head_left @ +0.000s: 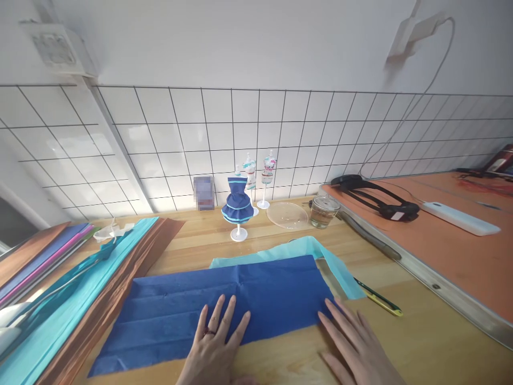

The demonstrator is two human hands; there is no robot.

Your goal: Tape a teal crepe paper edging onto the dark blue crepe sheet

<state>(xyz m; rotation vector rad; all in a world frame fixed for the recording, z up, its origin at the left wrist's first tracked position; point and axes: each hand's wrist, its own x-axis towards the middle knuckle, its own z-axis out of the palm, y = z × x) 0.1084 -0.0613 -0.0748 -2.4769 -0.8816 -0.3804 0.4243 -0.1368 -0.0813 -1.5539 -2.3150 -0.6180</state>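
Observation:
A dark blue sheet (176,305), creased and roughly rectangular, lies flat on the wooden table (280,369); whether it is paper or cloth I cannot tell. My left hand (216,342) rests on its near edge, fingers spread, a ring on one finger. At the sheet's right end, my right hand (352,342) has its fingers stretched out, the fingertips on or beside the edge. Partly under the sheet's far side runs a light turquoise strip (296,247). A yellow and black utility knife (379,297) lies to the right, beyond my right hand.
A small mannequin in a blue dress (237,206) stands behind the sheet, with two little dress forms (267,176) behind it. Right of these are a clear round plate (287,215) and a glass jar (324,211). Folded turquoise (104,267) and brown sheets (116,294) lie left.

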